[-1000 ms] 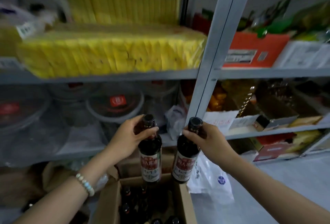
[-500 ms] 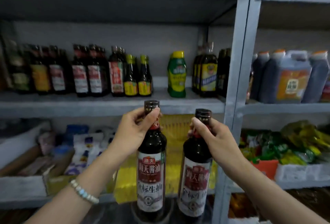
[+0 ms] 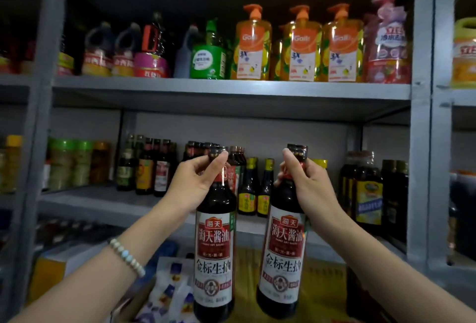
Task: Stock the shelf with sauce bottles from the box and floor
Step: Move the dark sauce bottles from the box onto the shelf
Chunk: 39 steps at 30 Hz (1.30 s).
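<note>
The left hand (image 3: 192, 183) curls round the neck of one sauce bottle (image 3: 215, 245), thumb at the cap. The right hand (image 3: 310, 188) grips the neck of a second sauce bottle (image 3: 282, 248). Both hang upright below the hands, apart, labels facing the camera. Behind the hands the shelf (image 3: 103, 201) carries dark bottles, with two yellow-capped bottles (image 3: 255, 191) between the hands. Orange pump bottles (image 3: 253, 47) stand above.

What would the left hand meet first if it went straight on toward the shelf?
Probably the dark bottles standing on the shelf, right behind the cap of the bottle that the left hand grips. Depth is unclear, so the gap cannot be judged.
</note>
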### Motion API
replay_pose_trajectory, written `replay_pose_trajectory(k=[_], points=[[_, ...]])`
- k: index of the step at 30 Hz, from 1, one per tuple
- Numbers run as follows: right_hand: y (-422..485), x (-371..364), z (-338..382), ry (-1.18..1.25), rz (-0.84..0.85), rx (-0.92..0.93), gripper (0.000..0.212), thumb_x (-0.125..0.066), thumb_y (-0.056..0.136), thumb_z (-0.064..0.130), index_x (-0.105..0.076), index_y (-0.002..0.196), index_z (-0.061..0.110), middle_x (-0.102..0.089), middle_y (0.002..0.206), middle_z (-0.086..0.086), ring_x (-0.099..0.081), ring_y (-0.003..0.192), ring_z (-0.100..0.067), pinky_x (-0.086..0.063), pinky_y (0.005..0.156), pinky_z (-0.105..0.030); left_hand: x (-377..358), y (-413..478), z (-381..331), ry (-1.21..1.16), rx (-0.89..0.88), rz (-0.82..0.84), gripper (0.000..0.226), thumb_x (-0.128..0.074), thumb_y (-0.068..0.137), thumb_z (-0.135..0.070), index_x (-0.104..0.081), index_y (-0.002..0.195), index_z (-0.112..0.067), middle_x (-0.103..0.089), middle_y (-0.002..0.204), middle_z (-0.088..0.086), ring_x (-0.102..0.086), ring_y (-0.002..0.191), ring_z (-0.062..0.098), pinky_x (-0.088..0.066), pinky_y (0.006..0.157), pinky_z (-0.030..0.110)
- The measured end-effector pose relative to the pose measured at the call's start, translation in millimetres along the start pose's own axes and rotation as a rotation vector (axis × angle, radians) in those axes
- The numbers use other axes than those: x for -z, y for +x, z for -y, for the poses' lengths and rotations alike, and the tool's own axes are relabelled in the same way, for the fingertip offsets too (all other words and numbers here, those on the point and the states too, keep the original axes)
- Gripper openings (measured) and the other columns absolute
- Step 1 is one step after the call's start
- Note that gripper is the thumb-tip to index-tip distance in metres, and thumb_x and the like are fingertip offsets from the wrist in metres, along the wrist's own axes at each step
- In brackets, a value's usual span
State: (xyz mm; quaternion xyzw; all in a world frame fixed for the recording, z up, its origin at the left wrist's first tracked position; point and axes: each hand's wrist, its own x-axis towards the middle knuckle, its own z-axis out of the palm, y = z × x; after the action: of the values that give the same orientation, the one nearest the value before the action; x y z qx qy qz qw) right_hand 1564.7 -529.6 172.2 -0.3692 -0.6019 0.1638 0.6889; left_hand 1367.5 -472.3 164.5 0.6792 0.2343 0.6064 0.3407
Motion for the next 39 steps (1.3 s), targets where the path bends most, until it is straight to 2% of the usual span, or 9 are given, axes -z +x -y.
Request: replay_pose_trajectory(k=[2, 4, 7, 10, 16, 22, 28, 36, 39], points=[[19.6, -17.4, -1.7, 0.013, 0.017, 0.015, 0.034, -0.057, 0.087, 0.046, -0.061, 0.079, 0.013, -0.064, 0.065, 0.0, -0.064, 0.063, -0.014, -0.055, 0.061, -0.025, 12.2, 15.0, 3.0, -0.002, 0.004, -0.024, 0.041, -0.06, 0.061, -0.068, -0.073, 0.076, -0.032, -0.074, 0.078, -0.002, -0.071, 0.072, 0.011, -0.052, 0.058, 0.019], [39.5, -35.0, -3.6, 0.014, 0.02, 0.029, 0.035, -0.057, 0.087, 0.046, -0.061, 0.079, 0.013, -0.063, 0.068, -0.003, -0.064, 0.066, -0.018, -0.055, 0.069, -0.035, 27.0, 33.2, 8.6, -0.019, -0.015, -0.068, 0.042, -0.061, 0.063, -0.065, -0.074, 0.075, -0.026, -0.074, 0.077, -0.002, -0.071, 0.069, 0.01, -0.05, 0.052, 0.015], [66.7, -54.8, -7.0, 0.034, -0.034, 0.051, 0.033, -0.057, 0.088, 0.046, -0.062, 0.078, 0.015, -0.064, 0.07, -0.004, -0.064, 0.069, -0.019, -0.054, 0.076, -0.042, 51.2, 60.9, 18.5, -0.036, -0.018, -0.083, 0.046, -0.062, 0.062, -0.066, -0.073, 0.078, -0.023, -0.075, 0.079, 0.001, -0.072, 0.073, 0.013, -0.055, 0.061, 0.023], [94.9, -81.1, -19.0, 0.115, -0.074, 0.048, 0.032, -0.058, 0.087, 0.045, -0.061, 0.082, 0.013, -0.063, 0.069, -0.003, -0.064, 0.065, -0.016, -0.055, 0.069, -0.034, 83.0, 96.8, 35.4, -0.03, -0.022, -0.066, 0.044, -0.062, 0.062, -0.068, -0.074, 0.076, -0.028, -0.075, 0.079, -0.003, -0.072, 0.074, 0.012, -0.054, 0.068, 0.027], [142.2, -142.8, -59.0, 0.075, -0.123, 0.073, 0.03, -0.056, 0.09, 0.041, -0.059, 0.085, 0.011, -0.062, 0.068, -0.002, -0.063, 0.061, -0.012, -0.055, 0.061, -0.024, 127.9, 165.6, 75.2, -0.08, -0.029, -0.023, 0.037, -0.064, 0.068, -0.06, -0.073, 0.077, -0.026, -0.074, 0.076, -0.001, -0.072, 0.07, 0.014, -0.054, 0.057, 0.019], [173.7, -182.2, -109.6, 0.041, -0.159, -0.017, 0.03, -0.056, 0.09, 0.041, -0.061, 0.085, 0.012, -0.063, 0.064, 0.001, -0.063, 0.055, -0.009, -0.052, 0.051, -0.019, 147.8, 214.2, 120.8, -0.114, -0.029, 0.028, 0.037, -0.063, 0.071, -0.057, -0.073, 0.084, -0.023, -0.074, 0.073, 0.0, -0.071, 0.069, 0.012, -0.052, 0.057, 0.018], [193.5, -205.9, -144.6, -0.085, -0.102, 0.003, 0.031, -0.056, 0.09, 0.042, -0.062, 0.086, 0.011, -0.064, 0.068, 0.002, -0.065, 0.063, -0.011, -0.055, 0.058, -0.019, 155.2, 241.5, 156.9, -0.135, -0.006, 0.043, 0.044, -0.063, 0.067, -0.059, -0.072, 0.087, -0.02, -0.075, 0.077, -0.001, -0.071, 0.069, 0.011, -0.051, 0.052, 0.014], [195.7, -220.1, -174.4, -0.111, -0.056, -0.077, 0.033, -0.055, 0.089, 0.046, -0.064, 0.082, 0.015, -0.071, 0.066, 0.002, -0.07, 0.064, -0.013, -0.052, 0.054, -0.02, 153.6, 249.9, 191.4, -0.081, 0.01, 0.054, 0.033, -0.062, 0.069, -0.06, -0.066, 0.076, -0.028, -0.071, 0.068, -0.014, -0.064, 0.063, -0.009, -0.044, 0.053, 0.004], [196.3, -223.7, -179.1, -0.112, -0.034, -0.069, 0.032, -0.054, 0.09, 0.046, -0.065, 0.084, 0.016, -0.072, 0.068, 0.002, -0.07, 0.066, -0.013, -0.051, 0.055, -0.019, 152.1, 251.3, 198.0, -0.06, 0.017, 0.056, 0.038, -0.06, 0.064, -0.065, -0.066, 0.08, -0.031, -0.07, 0.077, -0.015, -0.065, 0.072, -0.006, -0.046, 0.063, 0.011]])
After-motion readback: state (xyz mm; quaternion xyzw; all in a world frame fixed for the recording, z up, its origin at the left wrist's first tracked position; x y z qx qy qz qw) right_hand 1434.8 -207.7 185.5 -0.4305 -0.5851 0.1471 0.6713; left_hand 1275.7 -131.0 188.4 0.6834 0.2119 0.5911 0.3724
